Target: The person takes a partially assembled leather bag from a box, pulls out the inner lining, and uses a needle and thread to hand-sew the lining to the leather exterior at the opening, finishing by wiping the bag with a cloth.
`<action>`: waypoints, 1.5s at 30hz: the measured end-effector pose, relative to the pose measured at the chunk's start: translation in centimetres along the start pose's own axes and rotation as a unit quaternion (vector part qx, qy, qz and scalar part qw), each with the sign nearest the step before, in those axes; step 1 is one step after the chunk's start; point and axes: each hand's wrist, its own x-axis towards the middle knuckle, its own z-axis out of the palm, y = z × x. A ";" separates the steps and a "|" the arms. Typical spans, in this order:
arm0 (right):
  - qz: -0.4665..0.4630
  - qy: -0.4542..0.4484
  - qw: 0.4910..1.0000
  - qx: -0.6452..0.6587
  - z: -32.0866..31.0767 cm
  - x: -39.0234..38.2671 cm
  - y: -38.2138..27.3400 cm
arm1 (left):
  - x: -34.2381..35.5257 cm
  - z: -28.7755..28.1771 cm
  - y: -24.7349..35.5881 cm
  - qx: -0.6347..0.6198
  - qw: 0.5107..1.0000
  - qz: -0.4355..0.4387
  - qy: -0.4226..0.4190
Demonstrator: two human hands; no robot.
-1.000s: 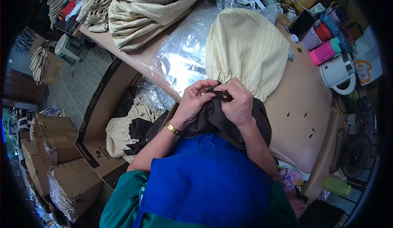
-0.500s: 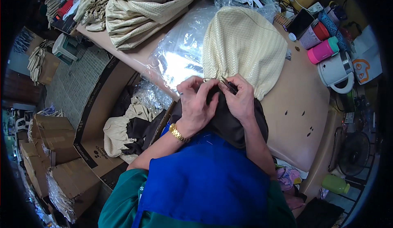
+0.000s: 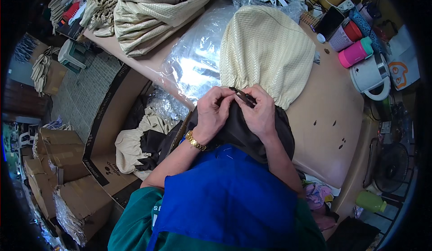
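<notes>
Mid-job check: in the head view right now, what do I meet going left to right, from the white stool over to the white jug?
White stool → cream-and-black cloth bundle in the open carton → left hand → right hand → black phone → white jug.

On the right of the tan table (image 3: 330, 149), a pink bottle (image 3: 352, 56) with a teal lid sits near a white handled jug (image 3: 366, 75), with a lilac perforated basket (image 3: 338, 41), a red container (image 3: 353, 31) and a dark phone-shaped device (image 3: 329, 22) grouped just beyond. Clear plastic sheeting (image 3: 186, 66), creased and glossy, covers part of the table's middle; a dark round fan (image 3: 390, 167) and a green bottle (image 3: 370, 202) are noted at lower right. At left, brown cardboard cartons (image 3: 87, 199) stand near a tiled floor (image 3: 83, 84), with a white stool (image 3: 71, 55) farther off.
</notes>
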 end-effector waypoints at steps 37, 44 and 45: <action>0.010 0.255 0.942 -0.218 -12.2 -1.6 4.1 | -2.9 -7.3 2.1 0.018 0.996 -0.011 0.088; 0.134 0.120 0.854 -0.487 -16.5 -5.1 4.8 | -6.7 -11.2 0.6 0.108 0.953 -0.229 -0.165; 0.184 -0.018 0.900 -0.394 -16.8 -6.9 4.6 | -6.4 -11.3 0.4 0.080 0.970 -0.197 -0.122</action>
